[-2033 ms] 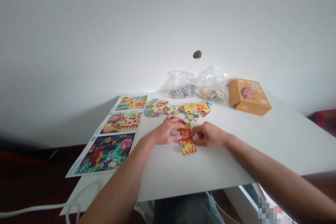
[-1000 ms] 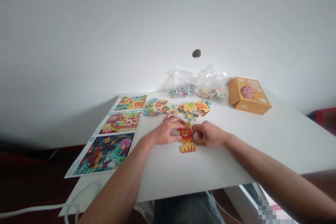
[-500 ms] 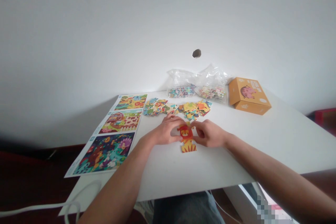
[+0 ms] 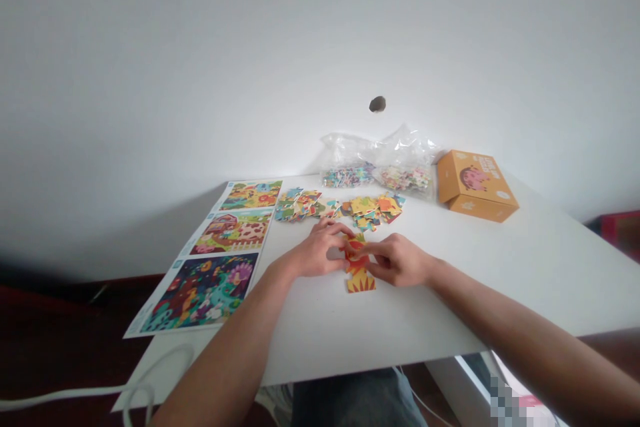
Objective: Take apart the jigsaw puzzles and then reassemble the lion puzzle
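Small joined jigsaw puzzle pieces [image 4: 361, 282] lie flat on the white table, showing a red and orange lion above yellow leaf shapes. At their left edge, my left hand [image 4: 323, 251] holds them between thumb and fingers. My right hand [image 4: 401, 260] presses its index finger onto the lion, with the thumb at the right edge and the other fingers curled in. The fingers cover part of the lion. Just beyond my hands are loose puzzle pieces, in a left pile [image 4: 300, 205] and a right pile [image 4: 373, 208].
A sheet with three printed pictures [image 4: 227, 233] lies on the left. Clear plastic bags of pieces [image 4: 349, 175] stand against the wall, beside an orange box [image 4: 480, 185] at the back right. A white cable [image 4: 65, 395] crosses the table's front left corner.
My right index finger has moved left, from the pieces' right edge onto the lion, covering more of it. My left hand stays at the left edge.
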The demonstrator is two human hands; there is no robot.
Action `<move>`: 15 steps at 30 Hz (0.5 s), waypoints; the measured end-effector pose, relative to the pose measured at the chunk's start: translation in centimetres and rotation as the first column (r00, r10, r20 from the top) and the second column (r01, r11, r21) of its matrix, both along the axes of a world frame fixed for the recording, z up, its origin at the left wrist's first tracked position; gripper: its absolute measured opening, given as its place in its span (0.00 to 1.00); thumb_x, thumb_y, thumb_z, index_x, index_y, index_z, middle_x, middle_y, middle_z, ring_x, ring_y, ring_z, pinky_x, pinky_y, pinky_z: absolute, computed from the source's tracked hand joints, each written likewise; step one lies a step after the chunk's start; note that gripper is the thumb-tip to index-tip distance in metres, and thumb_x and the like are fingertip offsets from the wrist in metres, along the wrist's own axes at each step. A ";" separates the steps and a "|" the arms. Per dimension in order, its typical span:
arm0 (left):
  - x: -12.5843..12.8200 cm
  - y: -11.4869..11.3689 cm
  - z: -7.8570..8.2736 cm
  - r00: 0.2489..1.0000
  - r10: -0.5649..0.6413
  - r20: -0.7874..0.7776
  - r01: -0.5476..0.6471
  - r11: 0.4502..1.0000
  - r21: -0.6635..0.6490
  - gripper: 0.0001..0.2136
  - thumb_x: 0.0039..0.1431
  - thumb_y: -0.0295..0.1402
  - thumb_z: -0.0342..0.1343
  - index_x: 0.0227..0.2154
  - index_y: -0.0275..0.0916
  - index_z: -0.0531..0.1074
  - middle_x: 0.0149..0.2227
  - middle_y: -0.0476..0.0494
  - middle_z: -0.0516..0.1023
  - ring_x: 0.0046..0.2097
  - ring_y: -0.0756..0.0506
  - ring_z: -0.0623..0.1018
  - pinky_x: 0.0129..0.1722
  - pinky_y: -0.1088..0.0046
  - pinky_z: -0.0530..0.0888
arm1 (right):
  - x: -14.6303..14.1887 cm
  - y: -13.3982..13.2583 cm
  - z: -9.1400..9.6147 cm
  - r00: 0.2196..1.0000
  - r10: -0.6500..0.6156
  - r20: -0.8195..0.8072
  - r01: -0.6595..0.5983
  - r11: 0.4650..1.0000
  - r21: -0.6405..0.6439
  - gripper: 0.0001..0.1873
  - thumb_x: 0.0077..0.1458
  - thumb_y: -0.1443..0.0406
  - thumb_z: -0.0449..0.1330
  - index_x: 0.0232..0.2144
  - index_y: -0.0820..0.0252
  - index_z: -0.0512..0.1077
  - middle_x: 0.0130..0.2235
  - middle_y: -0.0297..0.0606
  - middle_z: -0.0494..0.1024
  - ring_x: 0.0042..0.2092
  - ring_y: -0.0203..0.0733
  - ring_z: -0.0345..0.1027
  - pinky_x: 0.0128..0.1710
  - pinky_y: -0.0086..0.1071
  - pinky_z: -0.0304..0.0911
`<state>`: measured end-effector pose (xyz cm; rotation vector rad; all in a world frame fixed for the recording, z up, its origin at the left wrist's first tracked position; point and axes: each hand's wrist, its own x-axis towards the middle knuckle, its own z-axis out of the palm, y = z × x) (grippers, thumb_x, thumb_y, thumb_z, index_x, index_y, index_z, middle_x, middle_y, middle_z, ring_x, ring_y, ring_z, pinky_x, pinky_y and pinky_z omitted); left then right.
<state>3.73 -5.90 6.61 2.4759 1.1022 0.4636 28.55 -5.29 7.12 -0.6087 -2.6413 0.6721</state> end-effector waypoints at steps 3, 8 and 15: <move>0.1 -0.1 0.1 1.000 -0.002 -0.007 0.002 1.000 0.012 0.08 0.57 0.38 0.61 0.39 0.50 0.80 0.51 0.50 0.74 0.57 0.41 0.66 0.64 0.56 0.53 | 0.0 0.1 -0.2 1.000 0.004 0.000 -0.004 1.000 -0.003 0.15 0.57 0.66 0.56 0.45 0.58 0.77 0.22 0.33 0.74 0.21 0.31 0.59 0.25 0.26 0.52; 0.0 0.0 0.1 1.000 -0.017 0.000 0.017 1.000 0.021 0.09 0.57 0.39 0.61 0.40 0.52 0.80 0.51 0.49 0.74 0.56 0.41 0.66 0.63 0.58 0.56 | 0.0 0.2 -0.3 0.999 0.036 0.037 -0.035 0.999 -0.041 0.14 0.57 0.65 0.57 0.44 0.55 0.78 0.22 0.32 0.74 0.22 0.32 0.60 0.25 0.26 0.52; 0.4 0.1 0.0 1.000 0.001 0.019 -0.002 0.999 0.033 0.25 0.50 0.49 0.64 0.51 0.49 0.74 0.55 0.44 0.71 0.59 0.38 0.66 0.65 0.55 0.52 | 2.1 3.9 -0.9 0.858 -0.480 -0.183 0.501 0.861 0.091 0.13 0.59 0.61 0.55 0.39 0.58 0.78 0.30 0.38 0.79 0.30 0.38 0.68 0.34 0.31 0.60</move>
